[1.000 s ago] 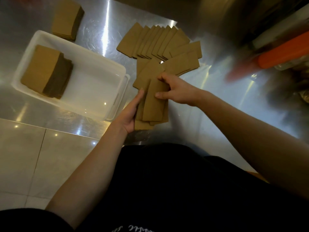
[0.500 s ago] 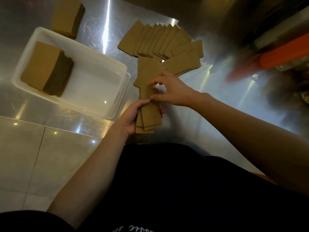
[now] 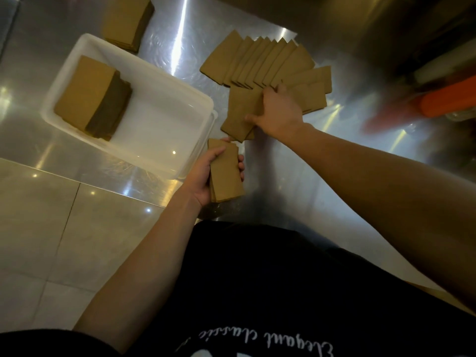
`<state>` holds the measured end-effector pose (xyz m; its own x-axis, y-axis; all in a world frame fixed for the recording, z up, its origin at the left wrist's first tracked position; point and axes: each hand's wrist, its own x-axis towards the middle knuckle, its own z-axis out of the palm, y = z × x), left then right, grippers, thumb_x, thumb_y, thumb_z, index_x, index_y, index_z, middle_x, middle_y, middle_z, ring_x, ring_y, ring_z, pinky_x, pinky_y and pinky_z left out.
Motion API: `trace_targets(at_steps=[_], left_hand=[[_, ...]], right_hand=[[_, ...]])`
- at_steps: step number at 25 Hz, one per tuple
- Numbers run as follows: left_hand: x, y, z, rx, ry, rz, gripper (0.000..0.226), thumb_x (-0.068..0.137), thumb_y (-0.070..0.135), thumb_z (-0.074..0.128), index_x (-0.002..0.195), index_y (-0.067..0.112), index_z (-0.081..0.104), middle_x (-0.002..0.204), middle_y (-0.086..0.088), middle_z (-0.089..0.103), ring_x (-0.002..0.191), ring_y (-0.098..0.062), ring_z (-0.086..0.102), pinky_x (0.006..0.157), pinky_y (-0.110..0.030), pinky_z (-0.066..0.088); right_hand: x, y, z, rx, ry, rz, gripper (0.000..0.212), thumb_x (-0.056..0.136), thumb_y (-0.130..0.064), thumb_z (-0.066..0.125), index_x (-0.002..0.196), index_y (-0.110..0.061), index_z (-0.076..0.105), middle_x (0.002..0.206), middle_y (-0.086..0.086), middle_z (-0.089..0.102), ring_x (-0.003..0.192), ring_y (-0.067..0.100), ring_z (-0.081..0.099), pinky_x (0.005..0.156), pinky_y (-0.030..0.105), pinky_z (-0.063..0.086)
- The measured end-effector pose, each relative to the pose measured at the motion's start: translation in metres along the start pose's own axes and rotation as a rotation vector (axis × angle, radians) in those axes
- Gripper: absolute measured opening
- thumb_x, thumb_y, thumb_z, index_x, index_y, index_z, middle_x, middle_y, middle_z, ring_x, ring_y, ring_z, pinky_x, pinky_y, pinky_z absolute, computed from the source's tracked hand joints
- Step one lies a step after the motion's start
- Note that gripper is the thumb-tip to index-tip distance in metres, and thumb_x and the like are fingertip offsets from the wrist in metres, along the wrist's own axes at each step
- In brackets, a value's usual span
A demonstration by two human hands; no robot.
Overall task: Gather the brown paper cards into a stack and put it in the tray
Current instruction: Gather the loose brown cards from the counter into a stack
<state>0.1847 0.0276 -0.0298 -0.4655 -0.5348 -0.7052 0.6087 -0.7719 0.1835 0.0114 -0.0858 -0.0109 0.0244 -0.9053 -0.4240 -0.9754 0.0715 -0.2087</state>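
Brown paper cards lie fanned out on the steel table beyond my hands. My left hand grips a small stack of cards just right of the white tray. My right hand rests flat on a few loose cards below the fan, thumb at their edge, fingers spread over them. A thick stack of cards sits in the tray's left half.
Another stack of cards stands on the table beyond the tray. An orange object lies at the right edge, blurred. The table's front edge runs past the tray, with tiled floor below.
My right hand has left the held stack and reached forward onto the loose cards. My left hand now holds the small stack alone, squared up.
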Motion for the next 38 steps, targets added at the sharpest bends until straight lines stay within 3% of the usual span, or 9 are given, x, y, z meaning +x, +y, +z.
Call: trace_targets(at_steps=[5,12,14,18,22,26,29,33,38], left_hand=[[-0.004,0.0,0.001,0.037,0.01,0.039,0.027,0.092,0.04,0.057,0.114,0.025,0.056,0.093,-0.015,0.063,0.079,-0.024,0.06,0.072,-0.038,0.05],[-0.002,0.004,-0.003,0.045,0.035,0.075,0.037,0.089,0.049,0.056,0.113,0.022,0.054,0.094,-0.013,0.063,0.082,-0.023,0.061,0.073,-0.038,0.051],[0.0,0.006,-0.003,0.039,0.025,0.081,0.038,0.091,0.052,0.053,0.114,0.022,0.057,0.094,-0.013,0.063,0.083,-0.023,0.061,0.072,-0.038,0.052],[0.006,0.006,0.003,0.14,0.051,0.077,0.045,0.091,0.057,0.05,0.119,0.023,0.058,0.1,-0.013,0.068,0.085,-0.025,0.064,0.074,-0.04,0.053],[0.012,0.003,0.01,0.302,0.052,0.009,0.064,0.086,0.061,0.053,0.133,0.018,0.055,0.123,-0.015,0.066,0.102,-0.028,0.068,0.088,-0.044,0.054],[0.004,-0.003,0.015,0.138,-0.086,-0.043,0.069,0.081,0.059,0.055,0.128,0.01,0.059,0.115,-0.018,0.068,0.098,-0.028,0.068,0.086,-0.041,0.056],[0.0,-0.003,0.012,0.09,-0.118,-0.03,0.061,0.083,0.051,0.059,0.129,0.011,0.057,0.112,-0.017,0.067,0.093,-0.026,0.067,0.083,-0.04,0.055],[-0.002,-0.001,0.008,0.071,-0.091,0.008,0.035,0.092,0.03,0.055,0.125,0.018,0.055,0.104,-0.016,0.067,0.086,-0.025,0.066,0.076,-0.039,0.057],[-0.009,0.003,0.002,-0.01,-0.002,0.069,0.029,0.093,0.033,0.057,0.12,0.023,0.054,0.107,-0.018,0.066,0.09,-0.027,0.065,0.078,-0.041,0.055]], right_hand=[[-0.005,-0.002,0.007,-0.054,0.054,0.029,0.076,0.075,-0.047,0.075,0.129,-0.005,0.042,0.131,0.018,0.045,0.12,0.032,0.044,0.096,0.042,0.042],[-0.022,0.024,-0.018,0.881,0.035,0.123,0.017,0.089,-0.011,0.063,0.104,-0.015,0.055,0.083,-0.001,0.058,0.077,0.01,0.056,0.067,0.021,0.049],[-0.033,0.037,-0.032,0.973,0.04,0.117,0.015,0.09,-0.009,0.063,0.101,-0.014,0.055,0.079,-0.002,0.059,0.07,0.007,0.057,0.059,0.016,0.047],[-0.052,0.05,-0.045,0.987,-0.124,0.056,0.015,0.088,-0.014,0.067,0.101,-0.019,0.061,0.081,-0.002,0.063,0.074,0.009,0.06,0.065,0.022,0.049],[-0.067,0.023,-0.03,0.8,-0.186,-0.098,0.013,0.087,-0.017,0.069,0.098,-0.015,0.064,0.084,-0.003,0.065,0.072,0.0,0.062,0.063,0.011,0.047],[-0.067,0.002,-0.008,0.55,-0.062,-0.204,0.021,0.087,-0.028,0.068,0.104,-0.015,0.067,0.094,-0.004,0.063,0.084,0.009,0.06,0.069,0.013,0.045],[-0.063,-0.002,0.0,0.443,-0.068,-0.277,0.025,0.086,-0.036,0.068,0.104,-0.019,0.069,0.096,-0.005,0.062,0.086,0.008,0.057,0.069,0.012,0.042],[-0.038,-0.001,-0.005,0.341,0.007,-0.242,0.033,0.086,-0.037,0.065,0.114,-0.019,0.064,0.1,-0.001,0.063,0.087,0.011,0.057,0.077,0.027,0.051],[0.008,-0.006,-0.01,-0.037,0.02,-0.2,0.056,0.086,-0.045,0.064,0.13,-0.014,0.05,0.126,0.015,0.052,0.113,0.031,0.053,0.09,0.042,0.046]])
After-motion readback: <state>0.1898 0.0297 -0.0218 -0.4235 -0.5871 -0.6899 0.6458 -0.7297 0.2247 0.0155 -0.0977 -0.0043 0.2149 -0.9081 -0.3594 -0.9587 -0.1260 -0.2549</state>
